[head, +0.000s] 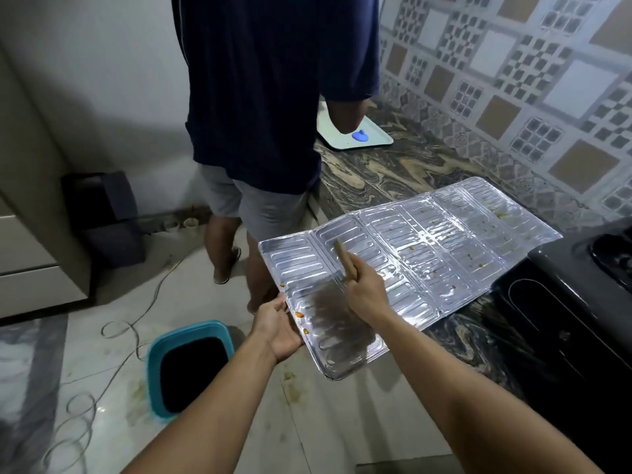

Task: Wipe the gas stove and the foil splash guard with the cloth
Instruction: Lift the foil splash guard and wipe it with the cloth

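The foil splash guard [427,248] lies unfolded, its right part on the marble counter and its left part hanging out past the counter edge. Orange-brown spots dot its panels. My left hand [277,326] grips the guard's near-left edge. Above the left panels, my right hand [366,292] holds a brownish cloth [343,258], which is blurred and sticks up from the fist. The black gas stove [581,302] stands on the counter at the right, touching the guard's right end.
Another person in a navy shirt [273,97] stands at the counter just beyond the guard. A white tray [376,135] holds a blue object. On the floor sit a teal bin [191,367] and loose cables [130,330].
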`<move>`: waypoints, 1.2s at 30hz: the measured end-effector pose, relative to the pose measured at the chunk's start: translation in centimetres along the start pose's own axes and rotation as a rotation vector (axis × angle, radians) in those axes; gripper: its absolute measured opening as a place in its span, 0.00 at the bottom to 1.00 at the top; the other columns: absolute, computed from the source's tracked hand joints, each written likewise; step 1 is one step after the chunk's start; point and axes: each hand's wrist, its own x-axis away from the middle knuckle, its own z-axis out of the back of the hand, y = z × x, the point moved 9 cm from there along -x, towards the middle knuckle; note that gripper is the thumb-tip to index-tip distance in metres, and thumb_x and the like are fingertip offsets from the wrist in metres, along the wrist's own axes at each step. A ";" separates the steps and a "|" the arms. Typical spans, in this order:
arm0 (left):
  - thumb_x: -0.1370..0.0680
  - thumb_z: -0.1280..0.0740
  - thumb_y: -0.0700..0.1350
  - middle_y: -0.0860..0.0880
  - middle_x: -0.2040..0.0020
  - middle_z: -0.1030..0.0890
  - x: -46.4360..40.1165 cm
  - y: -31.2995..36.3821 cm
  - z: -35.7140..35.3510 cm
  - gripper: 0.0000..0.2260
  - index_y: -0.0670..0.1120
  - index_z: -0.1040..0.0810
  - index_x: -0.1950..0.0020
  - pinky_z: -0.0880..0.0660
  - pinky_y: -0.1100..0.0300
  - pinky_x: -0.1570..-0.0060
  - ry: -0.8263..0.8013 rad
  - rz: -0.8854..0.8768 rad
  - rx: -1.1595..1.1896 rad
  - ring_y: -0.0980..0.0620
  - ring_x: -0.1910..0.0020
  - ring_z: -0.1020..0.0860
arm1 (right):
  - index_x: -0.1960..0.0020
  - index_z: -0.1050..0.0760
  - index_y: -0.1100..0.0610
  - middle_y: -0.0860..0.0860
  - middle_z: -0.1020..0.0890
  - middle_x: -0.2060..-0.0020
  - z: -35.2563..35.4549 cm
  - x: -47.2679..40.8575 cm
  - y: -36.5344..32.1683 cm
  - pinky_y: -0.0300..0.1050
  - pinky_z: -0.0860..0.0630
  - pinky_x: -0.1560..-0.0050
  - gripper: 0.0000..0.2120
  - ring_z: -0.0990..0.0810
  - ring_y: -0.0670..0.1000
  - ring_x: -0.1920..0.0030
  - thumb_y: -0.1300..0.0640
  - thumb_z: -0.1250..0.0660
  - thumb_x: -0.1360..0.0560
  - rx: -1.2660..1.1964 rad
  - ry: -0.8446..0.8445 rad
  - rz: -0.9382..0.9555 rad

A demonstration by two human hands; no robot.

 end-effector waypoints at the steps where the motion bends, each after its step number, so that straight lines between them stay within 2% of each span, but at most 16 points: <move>1: 0.17 0.48 0.54 0.37 0.41 0.20 0.0 0.1 -0.1 0.22 0.42 0.23 0.39 0.26 0.41 0.47 -0.015 -0.002 0.041 0.37 0.44 0.21 | 0.31 0.30 0.46 0.54 0.19 0.50 -1.4 -0.1 -0.4 0.45 0.23 0.66 0.29 0.21 0.51 0.62 0.70 0.45 0.26 0.027 -0.078 0.007; 2: 0.17 0.50 0.56 0.37 0.41 0.20 0.0 0.2 -0.2 0.24 0.42 0.24 0.37 0.26 0.41 0.47 -0.033 -0.002 0.072 0.36 0.44 0.21 | 0.30 0.31 0.46 0.55 0.20 0.46 -2.8 -0.3 -0.7 0.44 0.23 0.62 0.30 0.20 0.52 0.59 0.70 0.45 0.26 0.098 -0.144 0.043; 4: 0.18 0.53 0.59 0.36 0.47 0.17 -0.1 0.2 -0.1 0.27 0.43 0.25 0.35 0.27 0.41 0.48 -0.041 0.008 0.084 0.37 0.50 0.18 | 0.29 0.31 0.49 0.57 0.23 0.38 -4.9 -0.6 -1.6 0.43 0.28 0.46 0.28 0.22 0.56 0.44 0.68 0.42 0.25 0.300 -0.198 0.146; 6: 0.18 0.52 0.60 0.37 0.51 0.16 0.0 0.2 0.0 0.27 0.43 0.25 0.35 0.26 0.42 0.49 -0.035 0.015 0.054 0.37 0.56 0.16 | 0.30 0.30 0.51 0.56 0.23 0.38 -6.6 -1.1 -2.4 0.46 0.31 0.40 0.26 0.25 0.57 0.39 0.67 0.40 0.26 0.356 -0.242 0.196; 9: 0.18 0.51 0.60 0.37 0.48 0.17 0.6 0.3 -0.3 0.26 0.43 0.22 0.40 0.25 0.40 0.49 -0.014 0.003 0.045 0.36 0.53 0.17 | 0.32 0.27 0.52 0.55 0.23 0.42 -9.3 -1.8 -3.5 0.51 0.28 0.40 0.25 0.25 0.59 0.41 0.64 0.36 0.29 0.461 -0.344 0.302; 12: 0.20 0.52 0.64 0.36 0.40 0.21 0.9 0.6 -0.4 0.30 0.43 0.23 0.38 0.31 0.38 0.37 -0.024 0.001 0.091 0.35 0.41 0.23 | 0.32 0.27 0.47 0.50 0.24 0.40 -11.2 -1.9 -3.4 0.53 0.27 0.39 0.26 0.27 0.57 0.38 0.59 0.32 0.29 0.661 -0.459 0.413; 15: 0.23 0.53 0.70 0.35 0.40 0.21 1.0 0.9 -0.3 0.37 0.42 0.23 0.39 0.35 0.37 0.34 -0.036 0.013 0.159 0.34 0.38 0.25 | 0.32 0.27 0.47 0.50 0.26 0.34 -10.5 -0.8 -3.7 0.52 0.29 0.35 0.23 0.28 0.56 0.34 0.58 0.33 0.26 0.758 -0.487 0.493; 18: 0.26 0.56 0.73 0.33 0.42 0.20 1.2 1.1 -1.0 0.43 0.40 0.25 0.35 0.31 0.36 0.39 -0.097 0.022 0.195 0.34 0.41 0.24 | 0.31 0.27 0.46 0.48 0.29 0.30 -8.6 1.2 -3.6 0.50 0.28 0.36 0.26 0.29 0.53 0.32 0.64 0.37 0.27 0.824 -0.537 0.547; 20: 0.27 0.58 0.74 0.34 0.42 0.20 1.3 1.3 -1.3 0.45 0.40 0.26 0.34 0.29 0.37 0.44 -0.118 0.022 0.184 0.35 0.42 0.23 | 0.31 0.28 0.43 0.46 0.33 0.27 -7.5 2.9 -3.1 0.48 0.29 0.35 0.27 0.32 0.51 0.29 0.62 0.35 0.26 0.861 -0.581 0.577; 23: 0.27 0.59 0.75 0.33 0.35 0.24 1.4 1.2 -1.4 0.46 0.40 0.29 0.31 0.30 0.37 0.42 -0.130 0.037 0.165 0.34 0.37 0.26 | 0.31 0.30 0.40 0.45 0.36 0.25 -6.2 5.1 -1.6 0.52 0.26 0.37 0.28 0.35 0.51 0.27 0.61 0.35 0.26 0.886 -0.617 0.572; 26: 0.27 0.57 0.75 0.33 0.34 0.26 1.2 1.0 -1.4 0.45 0.40 0.29 0.31 0.33 0.34 0.38 -0.139 0.045 0.157 0.33 0.34 0.29 | 0.29 0.32 0.41 0.46 0.38 0.24 -5.2 7.6 -1.3 0.53 0.27 0.36 0.25 0.40 0.50 0.25 0.57 0.37 0.24 0.959 -0.642 0.593; 28: 0.26 0.55 0.73 0.33 0.33 0.26 1.3 0.9 -1.4 0.42 0.41 0.28 0.32 0.36 0.34 0.34 -0.148 0.045 0.149 0.32 0.33 0.29 | 0.28 0.33 0.42 0.45 0.40 0.23 -4.7 9.5 -0.9 0.53 0.26 0.37 0.26 0.42 0.50 0.24 0.61 0.39 0.23 1.036 -0.706 0.603; 30: 0.24 0.53 0.71 0.34 0.33 0.26 1.2 0.9 -1.4 0.39 0.42 0.28 0.31 0.36 0.33 0.34 -0.148 0.042 0.105 0.32 0.33 0.29 | 0.30 0.30 0.43 0.43 0.38 0.25 -3.8 10.5 -0.4 0.48 0.28 0.38 0.30 0.40 0.48 0.25 0.67 0.40 0.26 1.015 -0.770 0.564; 32: 0.22 0.53 0.67 0.35 0.33 0.25 1.2 1.0 -1.6 0.35 0.42 0.28 0.30 0.34 0.35 0.35 -0.136 0.041 0.053 0.33 0.34 0.28 | 0.35 0.25 0.42 0.43 0.30 0.29 -2.4 9.3 0.1 0.40 0.31 0.35 0.31 0.32 0.45 0.29 0.70 0.40 0.30 0.845 -0.736 0.432; 34: 0.19 0.54 0.62 0.36 0.35 0.24 1.0 1.3 -1.6 0.31 0.41 0.28 0.30 0.31 0.38 0.37 -0.097 0.012 0.012 0.35 0.36 0.26 | 0.37 0.24 0.40 0.44 0.26 0.31 -0.7 6.4 -0.5 0.43 0.32 0.32 0.31 0.30 0.46 0.30 0.68 0.38 0.31 0.730 -0.562 0.359; 36: 0.17 0.52 0.58 0.37 0.38 0.21 1.1 1.6 -1.5 0.27 0.41 0.26 0.32 0.28 0.42 0.40 -0.060 -0.023 -0.034 0.37 0.39 0.23 | 0.34 0.24 0.45 0.48 0.26 0.31 -0.3 4.1 -1.9 0.49 0.31 0.31 0.30 0.33 0.46 0.28 0.67 0.41 0.32 0.694 -0.413 0.383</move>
